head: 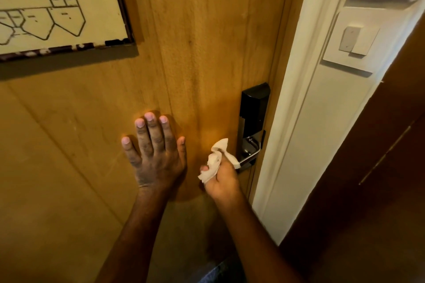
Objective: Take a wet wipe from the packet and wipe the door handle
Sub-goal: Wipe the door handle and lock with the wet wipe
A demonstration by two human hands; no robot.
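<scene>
A black and silver lock plate with the door handle (pixel 250 145) sits at the right edge of the wooden door (pixel 207 41). My right hand (pixel 224 179) is closed around a crumpled white wet wipe (pixel 216 161), whose loose corner reaches the lower end of the lock plate. The handle lever itself is mostly hidden behind the wipe and my fingers. My left hand (pixel 156 149) lies flat on the door, fingers spread, to the left of the handle. The wipe packet is not in view.
A framed floor plan (pixel 53 7) hangs on the door at the upper left. The white door frame (pixel 296 99) runs along the right of the door, with a light switch (pixel 351 41) on the wall beside it. A dark brown panel (pixel 368 179) stands at the right.
</scene>
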